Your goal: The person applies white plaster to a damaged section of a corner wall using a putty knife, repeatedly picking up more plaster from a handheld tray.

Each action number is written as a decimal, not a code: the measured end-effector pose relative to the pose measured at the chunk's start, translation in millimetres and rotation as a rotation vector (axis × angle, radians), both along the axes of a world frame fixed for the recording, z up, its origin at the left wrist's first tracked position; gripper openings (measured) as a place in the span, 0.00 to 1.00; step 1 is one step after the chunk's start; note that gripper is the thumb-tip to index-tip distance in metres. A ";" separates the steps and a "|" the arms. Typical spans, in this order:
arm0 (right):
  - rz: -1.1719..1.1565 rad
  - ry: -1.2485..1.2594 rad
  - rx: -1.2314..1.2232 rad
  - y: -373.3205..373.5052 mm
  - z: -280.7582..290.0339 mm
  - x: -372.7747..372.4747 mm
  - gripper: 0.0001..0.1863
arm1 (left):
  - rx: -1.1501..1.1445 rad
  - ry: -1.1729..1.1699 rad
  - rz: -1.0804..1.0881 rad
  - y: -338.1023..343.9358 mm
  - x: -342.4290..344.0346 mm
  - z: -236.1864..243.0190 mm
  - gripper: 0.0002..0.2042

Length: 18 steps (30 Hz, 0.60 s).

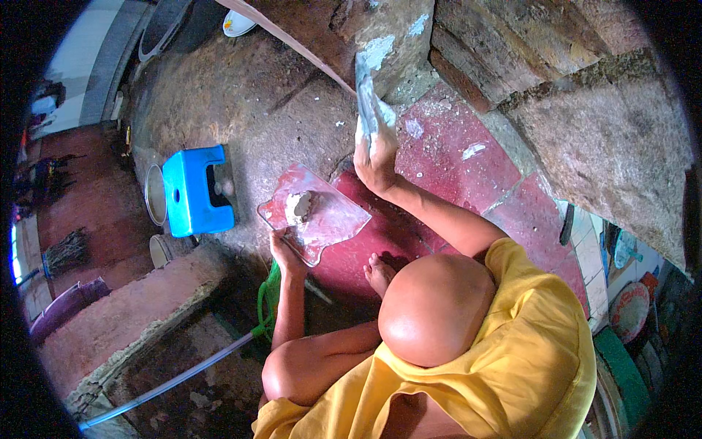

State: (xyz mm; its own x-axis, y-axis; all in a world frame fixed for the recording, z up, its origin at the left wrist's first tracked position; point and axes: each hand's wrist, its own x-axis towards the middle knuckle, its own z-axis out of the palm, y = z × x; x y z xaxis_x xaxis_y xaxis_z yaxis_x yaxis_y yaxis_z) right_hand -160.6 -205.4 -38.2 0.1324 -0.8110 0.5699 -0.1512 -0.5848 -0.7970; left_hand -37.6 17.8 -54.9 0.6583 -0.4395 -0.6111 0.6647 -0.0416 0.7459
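My left hand (287, 253) grips the edge of a flat, reddish board (333, 212) smeared with pale residue. A lump of whitish putty (298, 208) sits on the board. My right hand (376, 162) reaches up and forward, closed around a putty-smeared trowel (368, 102). White smears cover some of its fingers. The trowel's far end is by the rough wall, at a pale putty patch (378, 51); whether it touches cannot be made out. The trowel's handle is hidden in the fist.
A blue plastic stool (196, 192) stands at the left. Below it runs a raised ledge (146, 311), with a pale pole (168, 380) in front. Rough blocks (599, 139) rise at the right. Crumbs and a white flake (473, 151) lie on red tiles. My bare foot (379, 274) is near the board.
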 end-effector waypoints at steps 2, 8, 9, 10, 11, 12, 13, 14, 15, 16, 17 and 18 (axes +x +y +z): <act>0.037 -0.002 0.057 7.7 -0.1 -9.0 0.13 | 0.058 -0.057 -0.015 -6.9 -4.8 9.9 0.16; 0.519 -0.420 0.798 28.8 16.3 -64.3 0.13 | 0.030 -0.159 0.063 -9.6 -5.2 32.3 0.12; 0.602 -0.562 0.940 29.4 17.5 -71.1 0.13 | 0.008 -0.112 0.067 -12.7 -3.4 33.9 0.11; 0.696 -0.708 1.096 31.4 24.8 -72.8 0.13 | -0.009 -0.079 0.079 -11.0 1.0 44.8 0.10; 0.762 -0.643 1.048 25.1 32.5 -84.7 0.13 | -0.025 -0.091 0.072 -22.9 -4.5 50.0 0.09; 0.836 -0.587 1.021 21.2 33.2 -91.1 0.14 | -0.018 -0.109 0.077 -27.7 -8.5 52.4 0.07; 0.911 -0.589 0.935 17.4 31.0 -96.3 0.13 | -0.051 -0.116 0.042 -29.4 -5.4 51.1 0.06; 0.665 -0.130 0.511 12.3 6.6 -112.2 0.11 | -0.082 -0.125 0.002 -28.8 -5.9 51.0 0.06; 0.713 -0.033 0.350 9.1 30.1 -100.2 0.09 | -0.102 0.043 -0.004 -41.8 -14.8 81.8 0.07; 0.716 0.053 0.221 8.2 34.1 -95.3 0.09 | -0.167 0.097 -0.114 -33.9 -11.5 88.6 0.10; 0.713 0.127 0.091 6.3 38.4 -89.5 0.09 | -0.345 0.274 -0.138 -26.2 -5.3 82.6 0.13; 0.647 0.200 -0.005 -2.0 6.6 -99.2 0.09 | -0.540 0.446 -0.183 -24.8 -4.5 77.2 0.16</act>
State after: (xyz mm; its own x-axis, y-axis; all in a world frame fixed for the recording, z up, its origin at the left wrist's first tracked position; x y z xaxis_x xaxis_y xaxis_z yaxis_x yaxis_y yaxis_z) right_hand -259.8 -207.3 -31.7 0.6936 -0.5306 0.4872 0.0859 -0.6105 -0.7873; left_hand -42.1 -7.0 22.3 0.2838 -0.8353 -0.4710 0.9283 0.1163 0.3531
